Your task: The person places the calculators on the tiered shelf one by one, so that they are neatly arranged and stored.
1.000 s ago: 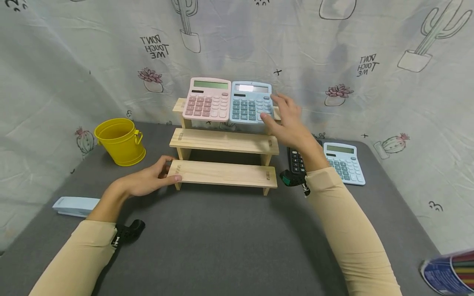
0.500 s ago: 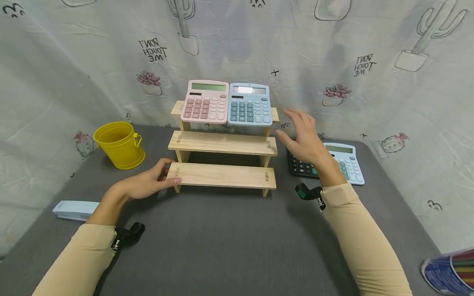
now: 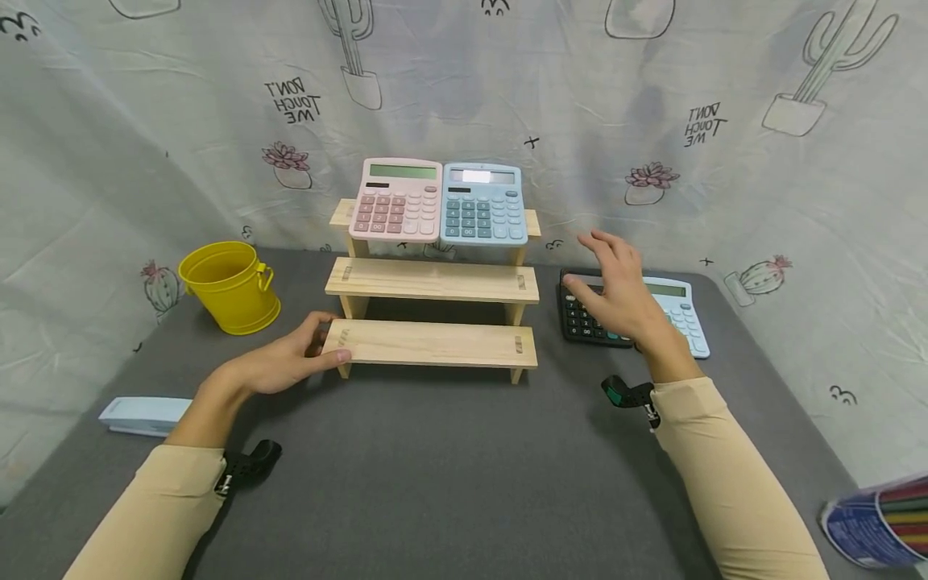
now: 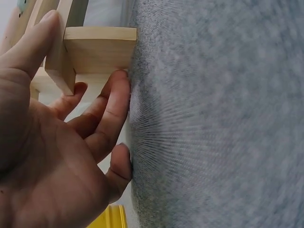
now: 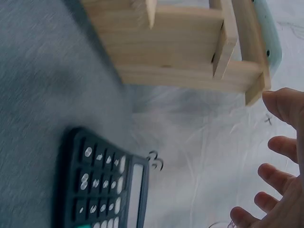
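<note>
My left hand (image 3: 279, 358) grips the left end of the lowest board of a three-tier wooden rack (image 3: 435, 344), thumb on top and fingers curled around the edge, as the left wrist view shows. On the rack's top tier a pink calculator (image 3: 395, 201) and a blue calculator (image 3: 483, 205) lean side by side. My right hand (image 3: 619, 290), empty and with fingers spread, hovers over a black calculator (image 3: 583, 324) on the table. In the right wrist view the black calculator (image 5: 97, 183) appears apart from the fingertips. A light-blue calculator (image 3: 685, 310) lies beyond, partly covered by my right hand.
A yellow bucket (image 3: 228, 290) stands behind my left hand. Beside the left forearm lies a pale blue stapler (image 3: 145, 415). A blue container of coloured pencils (image 3: 870, 528) sits at the near right corner. A printed curtain (image 3: 464, 89) hangs behind the grey table (image 3: 449, 475).
My right hand has left the blue calculator on the top tier and moved right and down, over the black calculator. The left hand stays on the rack.
</note>
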`<state>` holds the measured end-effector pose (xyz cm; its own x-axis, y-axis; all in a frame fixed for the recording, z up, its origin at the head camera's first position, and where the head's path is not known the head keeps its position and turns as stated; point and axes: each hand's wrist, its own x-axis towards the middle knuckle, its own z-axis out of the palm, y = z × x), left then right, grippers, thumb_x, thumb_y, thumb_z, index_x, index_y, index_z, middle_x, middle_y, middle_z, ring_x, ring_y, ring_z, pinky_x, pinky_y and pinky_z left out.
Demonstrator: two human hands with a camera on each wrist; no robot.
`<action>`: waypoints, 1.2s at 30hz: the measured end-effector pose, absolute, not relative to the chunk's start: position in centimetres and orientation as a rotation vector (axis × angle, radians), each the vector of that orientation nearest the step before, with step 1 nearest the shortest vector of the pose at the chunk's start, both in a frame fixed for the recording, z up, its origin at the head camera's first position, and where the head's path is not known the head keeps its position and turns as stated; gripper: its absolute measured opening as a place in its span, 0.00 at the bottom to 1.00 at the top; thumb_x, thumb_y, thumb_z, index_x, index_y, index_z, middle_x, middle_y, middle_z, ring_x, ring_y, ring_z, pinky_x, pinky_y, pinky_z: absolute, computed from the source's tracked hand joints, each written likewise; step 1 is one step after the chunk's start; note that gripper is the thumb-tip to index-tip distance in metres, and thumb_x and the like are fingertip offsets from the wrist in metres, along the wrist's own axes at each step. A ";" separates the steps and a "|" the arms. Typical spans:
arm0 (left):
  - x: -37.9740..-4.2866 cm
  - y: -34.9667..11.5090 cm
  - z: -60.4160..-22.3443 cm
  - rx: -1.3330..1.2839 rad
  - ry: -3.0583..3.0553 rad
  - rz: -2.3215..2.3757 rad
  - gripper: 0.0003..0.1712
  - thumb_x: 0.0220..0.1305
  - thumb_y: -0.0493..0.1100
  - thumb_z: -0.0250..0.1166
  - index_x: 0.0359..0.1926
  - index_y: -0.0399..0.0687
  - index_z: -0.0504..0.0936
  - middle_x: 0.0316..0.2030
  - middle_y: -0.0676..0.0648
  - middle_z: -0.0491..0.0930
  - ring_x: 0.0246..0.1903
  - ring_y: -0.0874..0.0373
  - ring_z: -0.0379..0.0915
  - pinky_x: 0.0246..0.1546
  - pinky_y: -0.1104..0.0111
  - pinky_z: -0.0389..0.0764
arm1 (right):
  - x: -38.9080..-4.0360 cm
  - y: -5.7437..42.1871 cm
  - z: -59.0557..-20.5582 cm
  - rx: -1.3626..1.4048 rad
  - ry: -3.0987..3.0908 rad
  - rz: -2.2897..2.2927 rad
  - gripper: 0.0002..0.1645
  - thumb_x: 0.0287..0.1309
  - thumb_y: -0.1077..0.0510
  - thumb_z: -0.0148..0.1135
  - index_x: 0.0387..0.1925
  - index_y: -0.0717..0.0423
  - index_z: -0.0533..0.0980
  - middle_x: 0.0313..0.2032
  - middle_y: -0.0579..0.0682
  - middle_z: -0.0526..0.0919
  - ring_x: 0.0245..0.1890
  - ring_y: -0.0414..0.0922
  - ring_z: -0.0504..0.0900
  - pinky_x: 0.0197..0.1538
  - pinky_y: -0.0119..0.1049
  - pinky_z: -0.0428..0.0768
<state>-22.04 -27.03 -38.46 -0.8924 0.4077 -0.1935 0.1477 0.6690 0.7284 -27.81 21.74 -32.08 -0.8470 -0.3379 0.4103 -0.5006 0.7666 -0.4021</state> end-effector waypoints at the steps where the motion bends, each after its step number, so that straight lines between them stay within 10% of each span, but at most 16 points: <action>1: -22.0 -27.0 -38.5 0.451 2.543 1.075 0.41 0.65 0.61 0.56 0.66 0.50 0.45 0.58 0.34 0.65 0.53 0.44 0.67 0.48 0.54 0.70 | -27.8 22.1 -32.2 0.642 -2.651 0.733 0.38 0.63 0.47 0.56 0.70 0.51 0.55 0.69 0.58 0.50 0.67 0.61 0.44 0.60 0.63 0.52; 36: -22.1 -27.0 -37.9 0.486 2.559 1.053 0.38 0.64 0.59 0.59 0.64 0.49 0.51 0.54 0.39 0.66 0.51 0.48 0.66 0.46 0.57 0.68 | -27.0 32.6 -36.7 0.298 -2.919 0.627 0.49 0.57 0.46 0.64 0.71 0.56 0.50 0.68 0.70 0.46 0.63 0.74 0.41 0.49 0.76 0.45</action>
